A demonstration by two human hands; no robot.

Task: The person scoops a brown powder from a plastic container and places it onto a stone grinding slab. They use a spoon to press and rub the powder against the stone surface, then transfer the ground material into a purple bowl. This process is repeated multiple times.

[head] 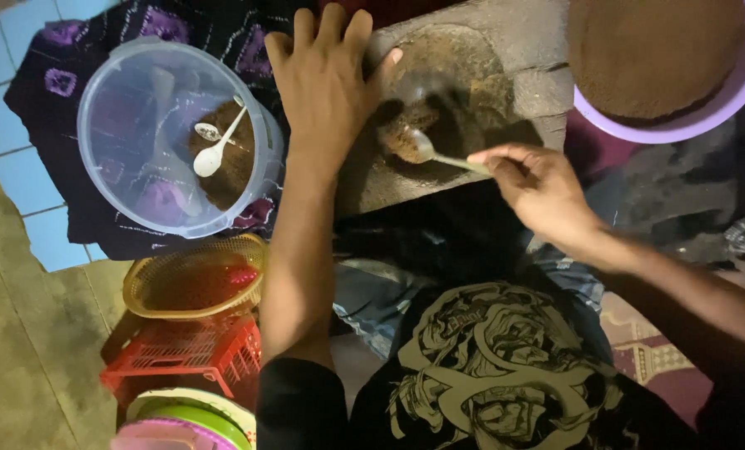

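My left hand [327, 79] lies flat, fingers spread, on the left edge of a grey stone grinding slab [506, 50]. My right hand [539, 183] pinches the handle of a metal spoon [427, 150]. The spoon's bowl sits in brown ground powder [402, 142] in the slab's hollow. A blurred pale shape hovers just above the spoon.
A clear plastic tub [172, 137] with brown powder and a white spoon [214, 154] sits at left on dark patterned cloth. A purple basin [681, 125] full of brown powder is at top right. A yellow basket [193, 283], red crate [185, 354] and green lid lie lower left.
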